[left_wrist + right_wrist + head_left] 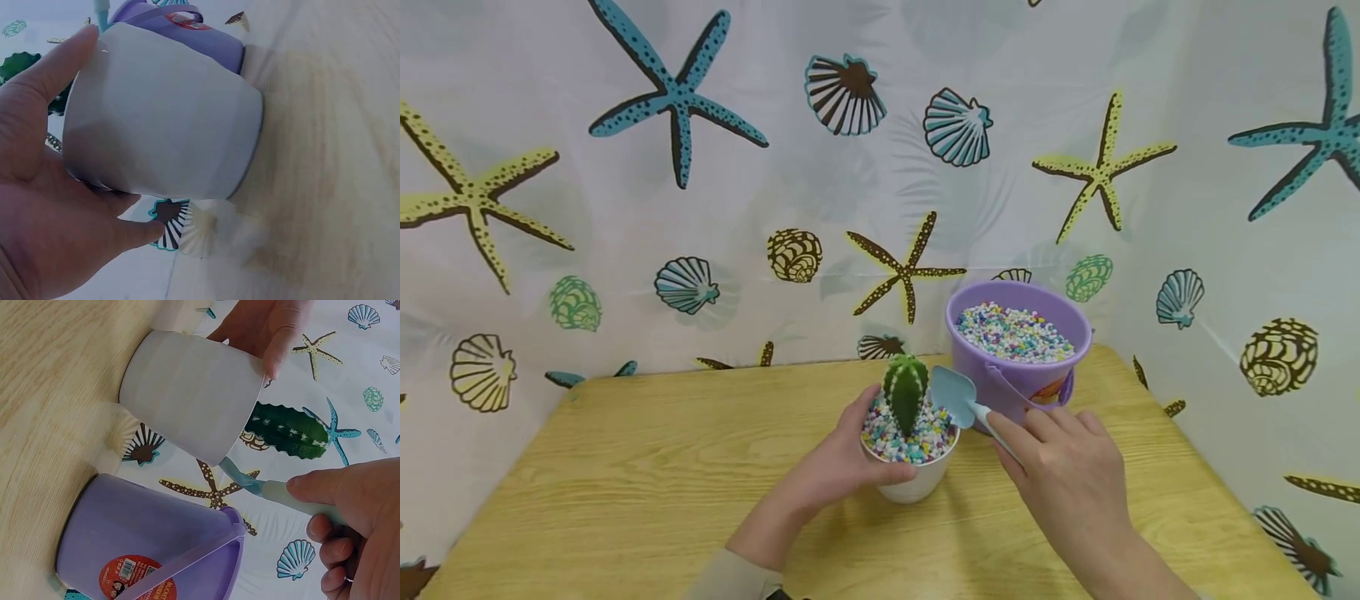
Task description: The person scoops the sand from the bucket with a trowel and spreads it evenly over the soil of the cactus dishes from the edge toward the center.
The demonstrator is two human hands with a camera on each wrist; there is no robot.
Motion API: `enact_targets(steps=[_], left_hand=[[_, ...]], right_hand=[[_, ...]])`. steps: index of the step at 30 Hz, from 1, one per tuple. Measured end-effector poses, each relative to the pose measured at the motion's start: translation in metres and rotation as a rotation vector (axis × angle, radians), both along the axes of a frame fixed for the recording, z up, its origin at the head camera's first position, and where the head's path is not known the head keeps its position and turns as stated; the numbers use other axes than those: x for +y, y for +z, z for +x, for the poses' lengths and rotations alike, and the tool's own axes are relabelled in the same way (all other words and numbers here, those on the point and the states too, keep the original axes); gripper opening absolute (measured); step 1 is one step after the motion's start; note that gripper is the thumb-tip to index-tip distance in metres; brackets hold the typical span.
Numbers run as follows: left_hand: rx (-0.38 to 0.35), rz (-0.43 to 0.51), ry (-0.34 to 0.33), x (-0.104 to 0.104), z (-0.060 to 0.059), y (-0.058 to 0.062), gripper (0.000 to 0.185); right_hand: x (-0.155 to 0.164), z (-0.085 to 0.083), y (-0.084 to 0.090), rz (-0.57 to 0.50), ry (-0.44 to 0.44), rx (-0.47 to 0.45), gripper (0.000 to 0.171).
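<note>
The white pot [916, 479] stands on the wooden surface [625, 467] and serves as the landmark here: the small blue scoop [956, 395] lies just to its right, with its blade at the pot's rim beside the cactus [905, 393] and its handle running back and down to the right into the right hand [1067, 475]. That long axis — blade toward the pot, handle toward the person — leaves the scoop tilted, blade end higher. The right hand's grip is closed on the handle, with the thumb laid along its top and the fingers curled beneath, as the right wrist view shows [350, 519]. The left hand [835, 471] is the nearer one to the pot; its grip wraps the pot's left wall, thumb near the rim and fingers round the side [56, 187]. Behind and right of the pot, just beside it, sits a purple bucket [1022, 367] filled with mixed coloured pebbles. The pot is plain white, tapering toward its base — filled nearly to the rim with the same coloured pebbles around the upright green, ribbed cactus.
</note>
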State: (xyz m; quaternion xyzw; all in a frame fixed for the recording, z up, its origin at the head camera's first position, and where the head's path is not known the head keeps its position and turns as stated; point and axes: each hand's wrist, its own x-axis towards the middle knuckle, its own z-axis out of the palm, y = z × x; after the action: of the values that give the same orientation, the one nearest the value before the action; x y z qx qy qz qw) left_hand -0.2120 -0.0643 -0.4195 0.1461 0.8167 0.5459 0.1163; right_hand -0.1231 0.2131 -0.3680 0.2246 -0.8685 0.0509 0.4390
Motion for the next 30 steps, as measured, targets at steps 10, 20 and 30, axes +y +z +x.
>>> enact_targets(steps=[10, 20, 30], left_hand=[[0.045, -0.011, 0.056, 0.009, 0.004, -0.008, 0.135], [0.116, -0.024, 0.141, 0.021, 0.014, -0.01, 0.133], [0.141, -0.042, 0.208, 0.028, 0.022, -0.01, 0.133]], right_hand=[[-0.001, 0.0, -0.001, -0.001, -0.004, 0.026, 0.042], [-0.002, 0.001, -0.003, 0.001, -0.018, 0.017, 0.031], [-0.001, -0.001, -0.005, -0.013, -0.014, 0.031, 0.024]])
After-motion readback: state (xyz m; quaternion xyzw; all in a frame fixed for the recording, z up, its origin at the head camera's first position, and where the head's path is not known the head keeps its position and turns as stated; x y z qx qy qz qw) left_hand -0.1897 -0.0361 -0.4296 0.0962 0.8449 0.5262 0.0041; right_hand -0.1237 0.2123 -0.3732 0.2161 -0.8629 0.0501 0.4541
